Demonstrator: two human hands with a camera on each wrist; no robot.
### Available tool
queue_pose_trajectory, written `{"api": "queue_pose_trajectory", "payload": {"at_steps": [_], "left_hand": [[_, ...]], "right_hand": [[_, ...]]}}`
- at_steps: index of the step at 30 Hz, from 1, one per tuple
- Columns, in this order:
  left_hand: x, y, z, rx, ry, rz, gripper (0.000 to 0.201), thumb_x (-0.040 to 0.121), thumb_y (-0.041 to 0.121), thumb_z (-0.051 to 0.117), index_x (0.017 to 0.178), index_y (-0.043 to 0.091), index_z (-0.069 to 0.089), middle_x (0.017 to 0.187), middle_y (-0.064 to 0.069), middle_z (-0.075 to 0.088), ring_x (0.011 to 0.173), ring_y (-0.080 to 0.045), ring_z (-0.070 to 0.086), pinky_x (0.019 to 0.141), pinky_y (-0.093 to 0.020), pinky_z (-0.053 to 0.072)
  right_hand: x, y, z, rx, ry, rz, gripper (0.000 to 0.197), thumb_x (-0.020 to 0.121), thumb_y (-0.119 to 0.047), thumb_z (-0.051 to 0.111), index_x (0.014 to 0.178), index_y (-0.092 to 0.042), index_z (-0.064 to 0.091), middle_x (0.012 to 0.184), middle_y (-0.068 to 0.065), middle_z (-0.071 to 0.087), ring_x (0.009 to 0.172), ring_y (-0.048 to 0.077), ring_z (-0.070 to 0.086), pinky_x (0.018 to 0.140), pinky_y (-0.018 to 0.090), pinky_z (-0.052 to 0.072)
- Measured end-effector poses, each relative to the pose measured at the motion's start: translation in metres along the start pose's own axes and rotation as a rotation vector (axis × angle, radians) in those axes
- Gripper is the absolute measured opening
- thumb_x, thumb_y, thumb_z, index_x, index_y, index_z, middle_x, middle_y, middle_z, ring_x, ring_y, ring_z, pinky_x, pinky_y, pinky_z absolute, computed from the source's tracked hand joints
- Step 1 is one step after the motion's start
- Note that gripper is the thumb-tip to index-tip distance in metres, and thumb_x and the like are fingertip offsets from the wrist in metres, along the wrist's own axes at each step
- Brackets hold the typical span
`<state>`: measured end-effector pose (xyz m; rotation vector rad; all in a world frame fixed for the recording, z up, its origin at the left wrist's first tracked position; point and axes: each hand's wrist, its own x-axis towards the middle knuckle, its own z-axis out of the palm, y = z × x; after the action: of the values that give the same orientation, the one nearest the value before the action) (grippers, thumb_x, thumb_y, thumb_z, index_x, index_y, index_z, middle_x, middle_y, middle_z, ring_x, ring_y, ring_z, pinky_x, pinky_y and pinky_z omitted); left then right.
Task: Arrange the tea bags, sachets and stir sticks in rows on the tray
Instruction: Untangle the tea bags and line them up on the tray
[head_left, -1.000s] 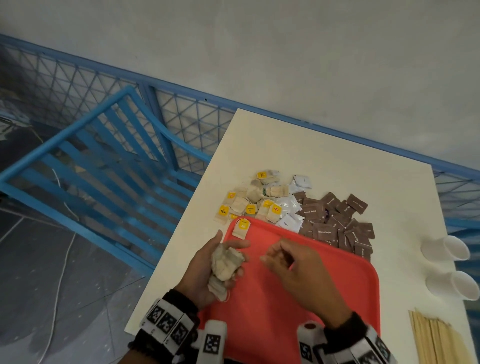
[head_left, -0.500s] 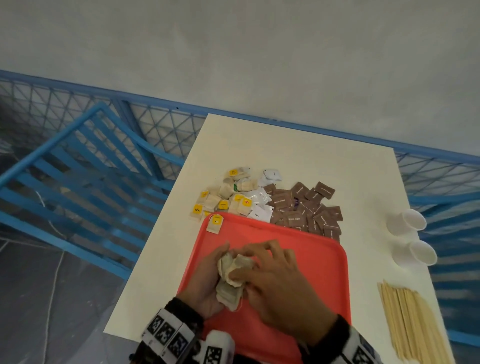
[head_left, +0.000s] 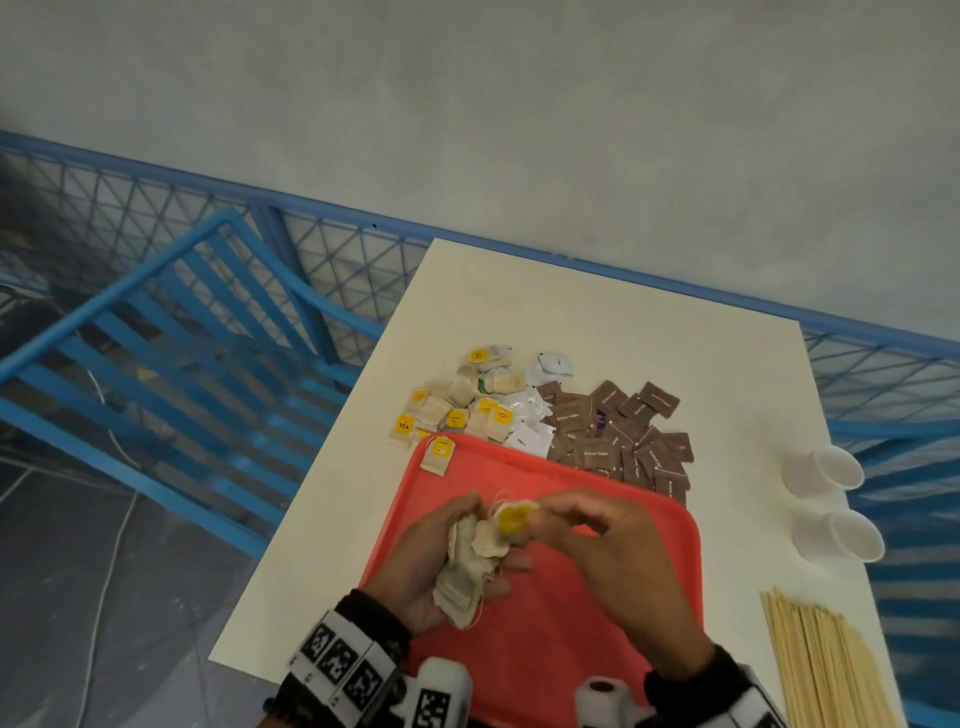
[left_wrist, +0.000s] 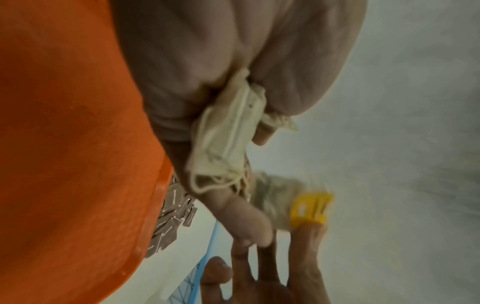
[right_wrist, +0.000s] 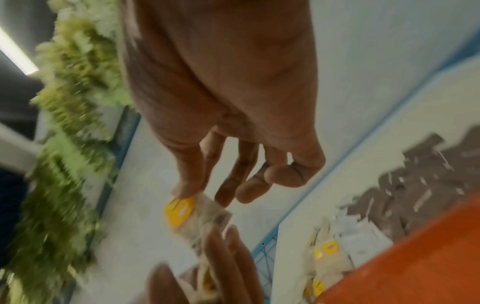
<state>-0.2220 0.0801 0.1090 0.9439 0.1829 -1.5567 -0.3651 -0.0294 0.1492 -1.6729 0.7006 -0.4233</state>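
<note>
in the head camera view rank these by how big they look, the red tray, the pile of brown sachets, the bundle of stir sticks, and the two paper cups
1. red tray
2. pile of brown sachets and bundle of stir sticks: look alike in spread, sticks cut off by the frame, so unranked
3. two paper cups

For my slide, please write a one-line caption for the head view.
Above a red tray, the left hand holds tea bags while the right hand pulls one out by its yellow tag.

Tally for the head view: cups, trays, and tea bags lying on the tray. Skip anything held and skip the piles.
White paper cups: 2
Red plastic tray: 1
Tea bag with yellow tag, lying on the tray's far left corner: 1
Total: 4
</note>
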Motion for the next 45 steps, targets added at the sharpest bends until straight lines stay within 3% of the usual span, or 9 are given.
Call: {"api": "queue_pose_trajectory", "payload": {"at_steps": [5, 8, 13, 19, 22, 28, 34, 38, 45], "left_hand": [[-0.010, 0.017, 0.002, 0.291, 0.135, 0.251, 0.036, 0.086, 0.040, 0.063, 0.082, 0.004, 0.060, 0.058, -0.006, 0.056, 0.034, -0.009, 0.037, 0.032, -0.014, 0.023], [-0.024, 0.030, 0.014, 0.564, 0.133, 0.535, 0.041, 0.082, 0.047, 0.076, 0.091, 0.008, 0.069, 0.055, -0.004, 0.046, 0.039, -0.011, 0.033, 0.040, -0.017, 0.024], [-0.037, 0.040, 0.037, 0.708, 0.102, 0.785, 0.014, 0.086, 0.017, 0.073, 0.093, 0.006, 0.074, 0.053, 0.012, 0.053, 0.043, -0.004, 0.042, 0.042, -0.013, 0.033], [-0.047, 0.055, 0.027, 0.620, 0.115, 0.793, 0.016, 0.082, 0.023, 0.073, 0.084, 0.008, 0.073, 0.049, -0.004, 0.041, 0.039, -0.012, 0.029, 0.040, -0.018, 0.026], [-0.049, 0.059, 0.025, 0.655, 0.079, 0.756, 0.016, 0.081, 0.023, 0.073, 0.083, 0.007, 0.073, 0.049, -0.003, 0.044, 0.040, -0.012, 0.031, 0.039, -0.019, 0.028], [-0.048, 0.058, 0.014, 0.718, 0.055, 0.681, 0.016, 0.081, 0.027, 0.074, 0.091, 0.016, 0.072, 0.057, -0.005, 0.053, 0.042, -0.011, 0.040, 0.038, -0.018, 0.032], [-0.046, 0.065, -0.007, 0.860, 0.084, 0.780, 0.029, 0.080, 0.042, 0.078, 0.105, 0.029, 0.073, 0.066, 0.017, 0.059, 0.054, 0.003, 0.052, 0.053, -0.011, 0.041], [-0.042, 0.072, -0.010, 0.833, 0.055, 0.869, 0.011, 0.085, 0.022, 0.074, 0.091, 0.013, 0.075, 0.069, 0.014, 0.066, 0.055, 0.003, 0.054, 0.056, -0.007, 0.040], [-0.035, 0.068, -0.038, 0.791, 0.135, 0.690, 0.013, 0.082, 0.023, 0.073, 0.083, 0.010, 0.071, 0.054, 0.012, 0.058, 0.046, 0.001, 0.047, 0.047, -0.012, 0.038]], "right_hand": [[0.005, -0.008, -0.006, 0.210, 0.176, 0.071, 0.005, 0.087, -0.006, 0.068, 0.089, -0.005, 0.072, 0.073, 0.000, 0.073, 0.061, -0.001, 0.060, 0.060, 0.010, 0.045], [0.009, -0.015, -0.005, 0.191, 0.170, 0.026, 0.004, 0.085, -0.012, 0.071, 0.087, -0.009, 0.074, 0.081, 0.006, 0.075, 0.071, 0.008, 0.064, 0.068, 0.014, 0.049], [0.015, -0.029, 0.009, 0.153, 0.155, -0.096, 0.007, 0.082, -0.018, 0.072, 0.087, -0.015, 0.073, 0.084, 0.001, 0.074, 0.076, 0.008, 0.065, 0.069, 0.020, 0.051], [0.013, -0.027, 0.009, -0.123, 0.006, -0.088, 0.021, 0.080, -0.052, 0.072, 0.091, -0.034, 0.073, 0.097, -0.015, 0.071, 0.092, 0.009, 0.064, 0.077, 0.041, 0.049], [0.017, -0.029, 0.012, -0.111, 0.077, -0.144, 0.025, 0.079, -0.050, 0.074, 0.102, -0.040, 0.072, 0.106, -0.019, 0.068, 0.098, 0.011, 0.063, 0.079, 0.037, 0.051], [0.028, -0.023, 0.034, -0.024, 0.164, -0.208, 0.006, 0.079, -0.035, 0.072, 0.079, -0.030, 0.076, 0.080, -0.007, 0.071, 0.074, 0.012, 0.063, 0.064, 0.042, 0.046], [0.034, -0.019, 0.041, 0.035, 0.146, -0.158, 0.007, 0.077, -0.033, 0.075, 0.082, -0.031, 0.079, 0.087, -0.003, 0.073, 0.082, 0.021, 0.066, 0.064, 0.038, 0.045], [0.039, -0.016, 0.051, -0.023, 0.112, -0.176, 0.016, 0.076, -0.051, 0.075, 0.084, -0.037, 0.077, 0.088, -0.007, 0.073, 0.083, 0.018, 0.066, 0.071, 0.049, 0.049], [0.045, 0.006, 0.074, 0.019, -0.001, -0.002, 0.010, 0.083, -0.011, 0.076, 0.082, -0.021, 0.078, 0.074, -0.008, 0.074, 0.060, -0.001, 0.057, 0.058, 0.018, 0.040]]}}
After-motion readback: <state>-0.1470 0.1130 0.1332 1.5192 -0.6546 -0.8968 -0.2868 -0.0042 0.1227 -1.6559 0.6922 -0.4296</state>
